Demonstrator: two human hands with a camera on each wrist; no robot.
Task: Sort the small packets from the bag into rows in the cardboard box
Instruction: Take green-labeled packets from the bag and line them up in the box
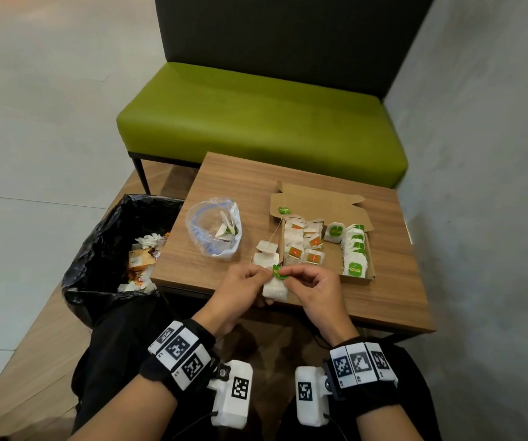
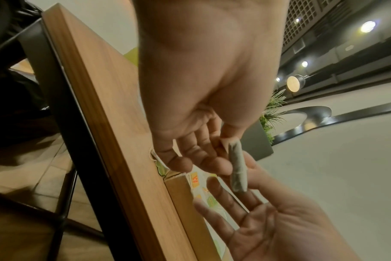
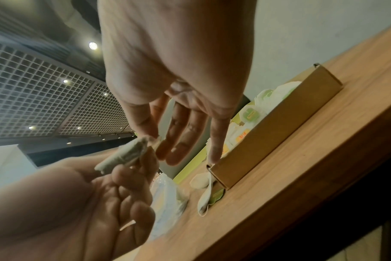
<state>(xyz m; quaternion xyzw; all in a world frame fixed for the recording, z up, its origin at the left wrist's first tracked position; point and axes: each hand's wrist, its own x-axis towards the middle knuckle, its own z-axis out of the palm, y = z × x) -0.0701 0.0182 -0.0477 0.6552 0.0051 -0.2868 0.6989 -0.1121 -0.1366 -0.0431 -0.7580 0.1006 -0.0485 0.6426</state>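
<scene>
Both hands hover over the table's front edge and share one white tea bag [image 1: 275, 289] with a green tag [image 1: 278, 271]. My left hand [image 1: 267, 275] pinches the bag between thumb and forefinger; the left wrist view shows the bag [image 2: 238, 169] edge-on. My right hand [image 1: 288, 276] pinches the tag end with thumb and forefinger, its other fingers extended [image 3: 153, 139]. The open cardboard box [image 1: 369, 272] lies just beyond, with red-tagged bags [image 1: 304, 246] in its left part and a row of green-tagged bags [image 1: 356, 249] at its right. The clear plastic bag [image 1: 214, 230] sits left of it with a few packets inside.
Loose tea bags [image 1: 267, 253] lie on the wooden table [image 1: 224, 186] between the plastic bag and the box. A black-lined bin [image 1: 97, 249] with rubbish stands left of the table. A green bench [image 1: 256, 116] is behind and a grey wall on the right.
</scene>
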